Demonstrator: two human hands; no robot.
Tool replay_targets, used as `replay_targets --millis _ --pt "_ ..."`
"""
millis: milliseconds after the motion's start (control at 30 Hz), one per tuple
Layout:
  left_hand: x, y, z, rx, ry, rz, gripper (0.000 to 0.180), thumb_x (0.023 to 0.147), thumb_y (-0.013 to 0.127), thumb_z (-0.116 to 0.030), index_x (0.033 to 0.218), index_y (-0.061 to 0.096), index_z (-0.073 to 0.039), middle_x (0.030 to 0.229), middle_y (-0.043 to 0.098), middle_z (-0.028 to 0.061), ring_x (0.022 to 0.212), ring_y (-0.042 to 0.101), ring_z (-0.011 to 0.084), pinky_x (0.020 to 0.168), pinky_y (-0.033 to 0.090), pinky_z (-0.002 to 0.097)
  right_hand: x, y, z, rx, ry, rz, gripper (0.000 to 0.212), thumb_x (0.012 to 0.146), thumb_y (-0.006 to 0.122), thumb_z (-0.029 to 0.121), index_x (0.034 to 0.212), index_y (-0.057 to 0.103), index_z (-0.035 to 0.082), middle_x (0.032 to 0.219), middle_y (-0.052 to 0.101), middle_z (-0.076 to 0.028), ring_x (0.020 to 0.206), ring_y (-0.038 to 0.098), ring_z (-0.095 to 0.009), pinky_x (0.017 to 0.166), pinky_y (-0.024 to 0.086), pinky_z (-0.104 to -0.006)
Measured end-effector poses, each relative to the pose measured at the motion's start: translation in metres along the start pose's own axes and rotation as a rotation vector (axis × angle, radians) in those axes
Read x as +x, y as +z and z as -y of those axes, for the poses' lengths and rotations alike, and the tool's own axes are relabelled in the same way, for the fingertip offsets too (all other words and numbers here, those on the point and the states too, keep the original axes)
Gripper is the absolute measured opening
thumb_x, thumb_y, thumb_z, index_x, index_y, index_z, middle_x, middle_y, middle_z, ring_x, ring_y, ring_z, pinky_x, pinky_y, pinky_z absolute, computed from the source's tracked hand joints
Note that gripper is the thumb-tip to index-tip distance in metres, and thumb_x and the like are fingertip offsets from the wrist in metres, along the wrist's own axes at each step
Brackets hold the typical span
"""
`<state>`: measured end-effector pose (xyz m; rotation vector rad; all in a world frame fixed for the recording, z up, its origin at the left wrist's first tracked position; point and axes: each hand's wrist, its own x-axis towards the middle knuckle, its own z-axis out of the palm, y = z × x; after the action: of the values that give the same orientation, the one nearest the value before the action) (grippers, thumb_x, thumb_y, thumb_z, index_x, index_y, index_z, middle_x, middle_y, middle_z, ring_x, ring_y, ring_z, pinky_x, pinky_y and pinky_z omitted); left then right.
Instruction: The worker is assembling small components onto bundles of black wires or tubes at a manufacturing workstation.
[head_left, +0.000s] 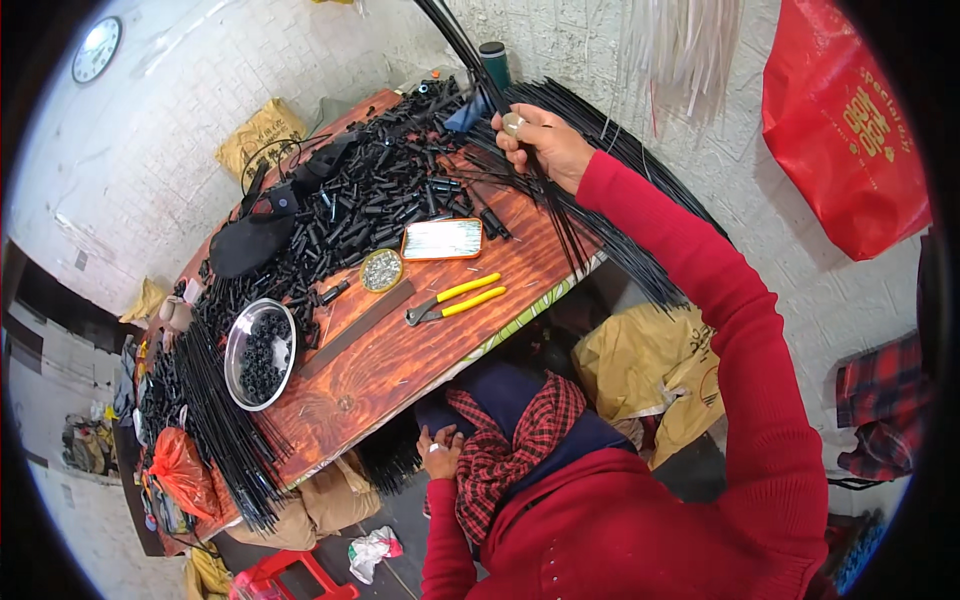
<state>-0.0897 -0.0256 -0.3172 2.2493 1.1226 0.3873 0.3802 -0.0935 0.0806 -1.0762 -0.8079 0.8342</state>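
Observation:
My right hand [548, 147] is raised over the far right of the table, its fingers wrapped round a bundle of thin black rods [466, 54]. The rods slant up past the top edge and down toward the table's front edge. A round, pale cover sits on the thumb. In my lap, beside a red-and-black checked cloth [512, 432], lies my left hand [438, 452] with a ring on one finger. Its fingers are loosely apart and nothing shows in them. More long black rods [640, 180] lie beneath and to the right of my right arm.
Short black tubes [360, 170] heap across the wooden table [375, 355]. Nearer lie yellow-handled pliers [460, 298], a tray of pale sticks [442, 225], a tin of small metal parts [381, 270], a dark bar [358, 328], a metal bowl [232, 360] and a black rod bundle [225, 430].

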Motion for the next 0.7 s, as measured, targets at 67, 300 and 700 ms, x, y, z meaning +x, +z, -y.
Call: replay_targets --millis 67,300,700 --pt "0.000 -0.001 -0.004 -0.011 -0.005 0.008 0.036 0.086 0.065 -0.045 0.111 0.072 -0.020 0.132 0.054 0.0151 0.132 0.038 0.0386 0.109 0.031 0.0459 -0.005 0.007 0.007 -0.038 -0.110 0.001 0.016 0.101 0.052 0.024 0.109 0.052 0.011 0.081 0.048 0.006 0.066 0.044 -0.003 0.061 0.040 -0.0186" --pt "-0.007 0.003 0.011 0.036 -0.015 -0.013 0.035 0.086 0.065 -0.044 0.110 0.072 -0.019 0.131 0.054 0.0147 0.131 0.039 0.0387 0.108 0.033 0.0457 -0.021 0.056 0.026 0.043 -0.287 0.145 0.019 0.102 0.051 0.021 0.113 0.051 0.006 0.083 0.048 0.002 0.066 0.043 -0.005 0.063 0.039 -0.0191" --pt "-0.024 -0.058 -0.074 -0.111 0.116 -0.171 0.030 0.087 0.067 -0.024 0.112 0.066 -0.007 0.128 0.050 0.0276 0.121 0.046 0.0420 0.103 0.038 0.0483 -0.031 0.204 0.002 0.031 -0.430 0.291 0.021 0.105 0.045 0.022 0.112 0.052 0.003 0.087 0.054 -0.003 0.076 0.055 -0.008 0.070 0.050 -0.0229"
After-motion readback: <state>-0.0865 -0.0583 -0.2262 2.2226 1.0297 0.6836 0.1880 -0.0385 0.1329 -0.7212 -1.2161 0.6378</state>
